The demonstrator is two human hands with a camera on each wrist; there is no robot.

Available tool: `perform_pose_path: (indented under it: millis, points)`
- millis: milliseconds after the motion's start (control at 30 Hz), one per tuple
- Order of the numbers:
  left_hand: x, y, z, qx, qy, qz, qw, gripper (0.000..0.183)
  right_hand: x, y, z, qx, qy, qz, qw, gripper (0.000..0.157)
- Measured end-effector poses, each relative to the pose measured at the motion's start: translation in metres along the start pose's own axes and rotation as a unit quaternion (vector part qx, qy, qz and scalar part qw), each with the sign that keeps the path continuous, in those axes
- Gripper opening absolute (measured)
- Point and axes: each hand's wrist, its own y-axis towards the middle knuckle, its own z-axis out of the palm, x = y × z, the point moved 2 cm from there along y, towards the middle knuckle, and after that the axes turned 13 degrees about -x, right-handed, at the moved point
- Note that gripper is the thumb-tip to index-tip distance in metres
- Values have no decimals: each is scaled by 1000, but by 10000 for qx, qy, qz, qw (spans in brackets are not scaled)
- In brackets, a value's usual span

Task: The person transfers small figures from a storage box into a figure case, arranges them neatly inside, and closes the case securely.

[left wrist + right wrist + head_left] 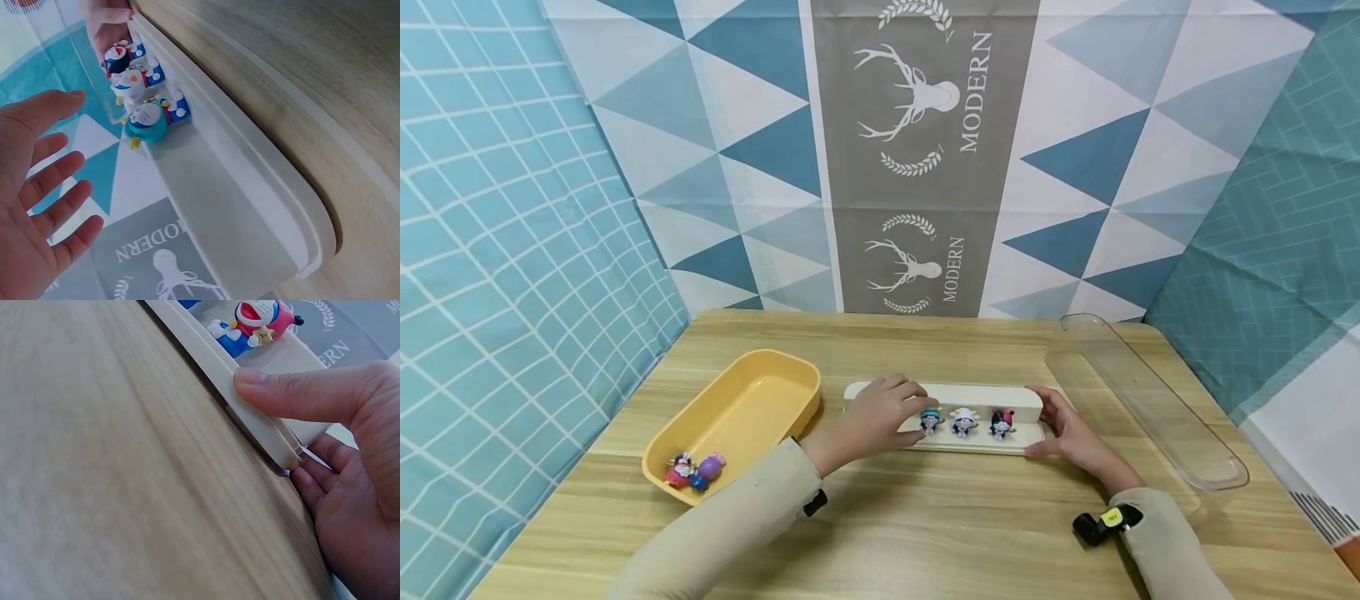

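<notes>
Lower centre of frame: your right hand [1078,442] pinches the long white plastic tray [981,394], your left hand [876,419], fingers apart, empty, beside three small multicoloured plastic figurines [964,423], probably light, stiff, best gripped mid-body.

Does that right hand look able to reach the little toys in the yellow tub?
Probably not as things stand: the right hand is gripping one end of the white stand, and the left arm lies between that hand and the toys in the yellow tub.

Perhaps six figurines [964,422], one tub [752,404]
</notes>
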Motion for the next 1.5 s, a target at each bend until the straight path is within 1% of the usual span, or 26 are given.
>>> perform_pose_path:
  millis: [200,300,433,567,667,800,933,1033,1167,1300,1400,1500]
  points:
    - [-5,-6,-18,-24,165,266,9995,46,0,0,0,-2,16,-21,10000,97]
    - [-5,-9,-28,-33,246,333,9991,46,0,0,0,18,15,-8,10000,96]
    - [-3,-14,-40,108,255,303,9992,47,0,0,1,1,18,18,10000,97]
    - [0,-20,-52,283,370,366,9982,48,1,1,1,-2,23,46,10000,97]
    - [3,-27,-59,370,529,535,9965,46,1,1,1,19,3,73,10000,97]
    - [8,-38,-62,577,726,817,9923,43,1,1,1,21,-7,87,10000,97]
    - [15,-48,-65,869,971,1035,9861,42,1,0,1,15,7,64,10000,97]
    - [22,-55,-67,921,1106,1166,9827,41,1,0,1,4,12,51,10000,97]
    - [33,-63,-72,951,1105,1324,9804,41,0,0,0,-1,-2,33,10000,97]
    - [45,-71,-77,1202,1120,1512,9748,45,0,0,0,8,-5,39,10000,96]
    - [54,-76,-81,1324,1199,1528,9720,49,0,0,0,8,3,67,10000,96]
    - [65,-83,-83,1345,1205,1342,9744,52,-1,0,0,1,6,73,10000,96]
